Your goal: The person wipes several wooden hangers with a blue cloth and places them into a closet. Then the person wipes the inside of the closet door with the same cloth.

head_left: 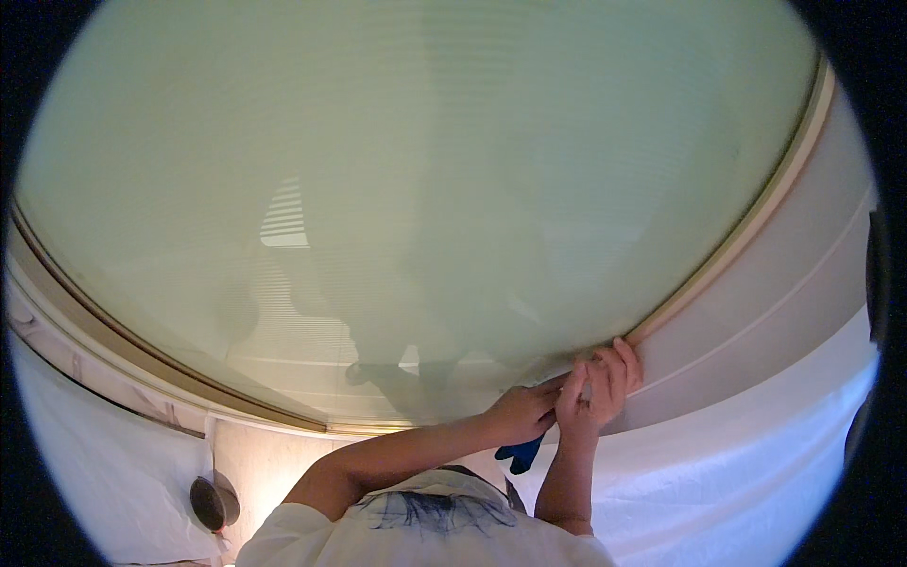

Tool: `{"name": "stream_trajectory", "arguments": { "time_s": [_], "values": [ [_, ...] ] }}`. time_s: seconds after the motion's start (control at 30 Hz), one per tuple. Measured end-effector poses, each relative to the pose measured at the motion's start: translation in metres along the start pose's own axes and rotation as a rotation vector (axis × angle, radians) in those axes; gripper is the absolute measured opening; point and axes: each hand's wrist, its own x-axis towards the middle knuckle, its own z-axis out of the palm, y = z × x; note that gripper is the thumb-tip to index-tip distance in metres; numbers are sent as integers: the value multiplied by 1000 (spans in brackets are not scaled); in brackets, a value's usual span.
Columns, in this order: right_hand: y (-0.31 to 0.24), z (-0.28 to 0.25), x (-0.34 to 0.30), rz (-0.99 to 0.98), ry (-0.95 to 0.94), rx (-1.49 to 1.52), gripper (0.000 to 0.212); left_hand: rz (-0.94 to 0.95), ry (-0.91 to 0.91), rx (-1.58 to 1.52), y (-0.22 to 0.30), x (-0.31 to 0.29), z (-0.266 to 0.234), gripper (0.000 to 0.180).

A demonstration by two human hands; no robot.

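A large pale green glass pane (453,217) in a beige frame (746,231) fills most of the view. My left hand (522,416) is closed round a dark blue hand tool (520,457). Part of the tool hangs below the fist, and a narrow dark part points toward the frame's lower right; its exact kind is hidden. Right beside it, my right hand (602,386) has its fingers curled at the frame's edge. Something small and greyish may sit between its thumb and fingers, but I cannot make it out.
White sheeting (718,491) covers the area at the lower right, and more white sheeting (113,454) lies at the lower left. A dark round container (214,503) stands beside a brightly lit patch. Reflections of blinds and a figure show in the glass.
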Motion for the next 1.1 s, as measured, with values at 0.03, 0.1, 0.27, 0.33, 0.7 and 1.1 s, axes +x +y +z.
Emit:
{"name": "stream_trajectory", "arguments": {
  "time_s": [0.03, 0.1, 0.27, 0.33, 0.7, 1.1],
  "values": [
    [-1, -7, -2, 22, -23, 84, 12, 11, 31, -25, 7, 0, -11, 26],
    [-6, -21, -5, 139, -98, 295, 18, 163, 39, 6, 13, -7, -29, 22],
    [-4, -42, -13, 507, -469, 1005, 31, 453, 305, -58, 34, -22, -81, 22],
    [-4, -45, -18, 613, -567, 1202, 32, 468, 382, -110, 49, -23, -102, 22],
    [-30, -28, 47, 495, 62, 903, 23, 338, 615, 145, 92, -10, -146, 36],
    [-54, 7, 130, -231, 597, 94, 24, 350, 846, 1028, 100, 29, -162, 29]
  ]
}}
